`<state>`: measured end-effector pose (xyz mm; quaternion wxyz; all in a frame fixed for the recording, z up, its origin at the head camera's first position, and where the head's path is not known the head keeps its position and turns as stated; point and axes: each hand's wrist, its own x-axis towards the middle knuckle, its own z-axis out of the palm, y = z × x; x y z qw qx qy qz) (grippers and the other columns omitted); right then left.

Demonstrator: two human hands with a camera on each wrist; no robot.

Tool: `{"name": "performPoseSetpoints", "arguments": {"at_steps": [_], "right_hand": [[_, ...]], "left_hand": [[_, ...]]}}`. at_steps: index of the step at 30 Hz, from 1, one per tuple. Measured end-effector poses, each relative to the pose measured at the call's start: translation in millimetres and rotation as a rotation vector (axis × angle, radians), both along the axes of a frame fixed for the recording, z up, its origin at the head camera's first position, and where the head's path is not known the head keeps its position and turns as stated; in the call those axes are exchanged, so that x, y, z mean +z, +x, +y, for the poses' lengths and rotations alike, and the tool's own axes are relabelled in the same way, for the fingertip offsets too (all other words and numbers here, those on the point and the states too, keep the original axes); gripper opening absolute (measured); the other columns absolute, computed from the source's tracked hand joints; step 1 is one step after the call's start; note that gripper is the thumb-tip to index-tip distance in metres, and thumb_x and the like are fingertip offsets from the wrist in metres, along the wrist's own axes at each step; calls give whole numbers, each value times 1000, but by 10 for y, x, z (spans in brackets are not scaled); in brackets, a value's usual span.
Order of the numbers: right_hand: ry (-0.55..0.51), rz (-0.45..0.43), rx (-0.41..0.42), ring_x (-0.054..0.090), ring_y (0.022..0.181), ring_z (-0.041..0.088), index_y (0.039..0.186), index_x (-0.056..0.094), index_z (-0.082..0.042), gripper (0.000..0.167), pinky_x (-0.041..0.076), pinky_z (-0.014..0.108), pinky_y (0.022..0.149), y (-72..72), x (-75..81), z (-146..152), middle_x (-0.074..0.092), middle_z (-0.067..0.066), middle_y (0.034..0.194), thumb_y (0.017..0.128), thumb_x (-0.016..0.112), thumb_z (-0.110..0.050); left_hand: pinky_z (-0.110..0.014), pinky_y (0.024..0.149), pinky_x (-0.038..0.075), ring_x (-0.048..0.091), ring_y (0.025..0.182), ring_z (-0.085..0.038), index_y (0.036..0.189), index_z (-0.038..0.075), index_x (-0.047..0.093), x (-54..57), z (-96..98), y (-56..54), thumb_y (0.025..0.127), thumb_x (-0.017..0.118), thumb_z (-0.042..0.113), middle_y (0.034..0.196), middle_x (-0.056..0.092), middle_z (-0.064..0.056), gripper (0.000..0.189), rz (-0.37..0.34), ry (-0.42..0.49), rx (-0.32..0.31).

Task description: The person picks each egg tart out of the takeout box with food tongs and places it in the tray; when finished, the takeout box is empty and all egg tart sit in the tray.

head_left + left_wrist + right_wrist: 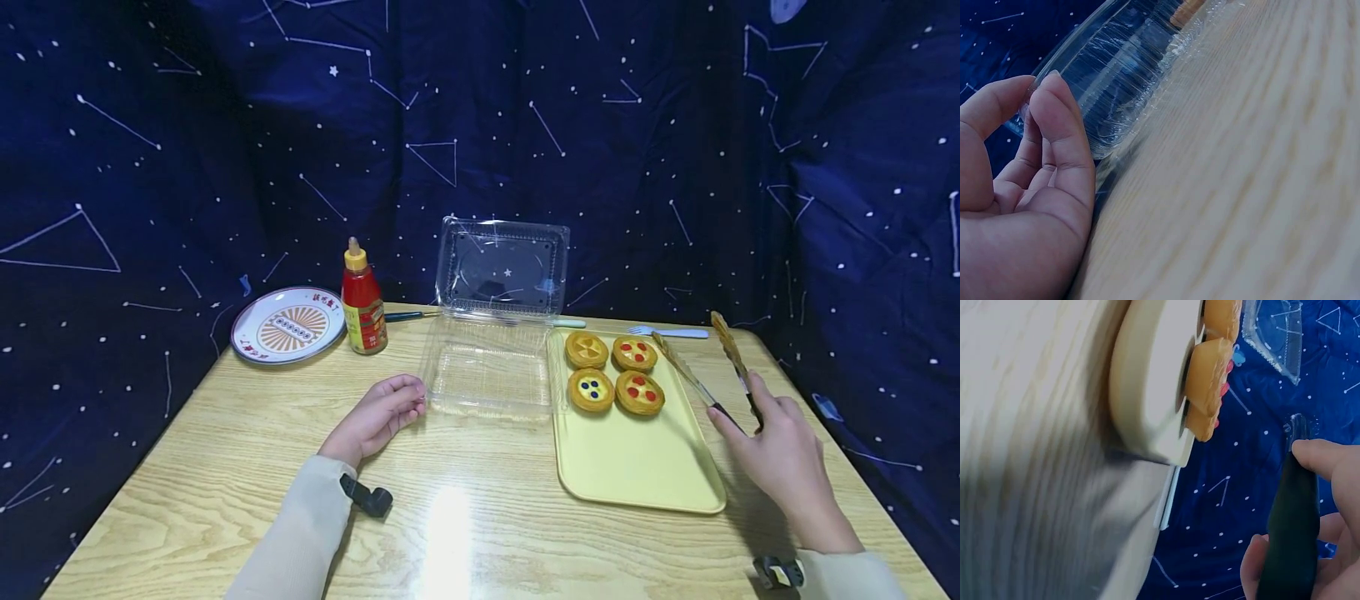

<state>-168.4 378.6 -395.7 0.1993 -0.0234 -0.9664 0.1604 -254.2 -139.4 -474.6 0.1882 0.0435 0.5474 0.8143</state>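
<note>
My left hand pinches the near left rim of a clear plastic clamshell container between thumb and fingers, as the left wrist view shows close up. The container's lid stands raised at the back. My right hand grips the tongs by their black handles, with the two gold-brown tips spread apart above the right side of the yellow tray. On that tray sit several tarts: one plain, one with blue dots, and others with red pieces.
A white patterned plate leans at the back left, beside a red sauce bottle with a yellow cap. Behind the tray lies a light blue fork. A dark-handled brush-like tool lies behind the bottle. A dark starry curtain borders the table.
</note>
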Motion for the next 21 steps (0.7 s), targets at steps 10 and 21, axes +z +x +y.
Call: {"name": "performPoseSetpoints", "arguments": {"at_steps": [10,21], "right_hand": [[-17,-67,-5,50,80,47,151,25,5,86,38,57,54,-80,-95,228,48,35,96,93,64,-45],[-84,-207,-6,49,93,55,153,15,5,89,40,64,67,-200,-211,453,51,38,102,97,56,-50]], "left_hand": [[-18,67,52,60,79,-12,104,5,57,-9,-10,7,100,56,7,88,61,-5,5,6,-8,-10],[-18,67,51,60,79,-13,103,6,58,-11,-12,-1,100,57,8,88,61,-5,4,12,-18,-18]]}}
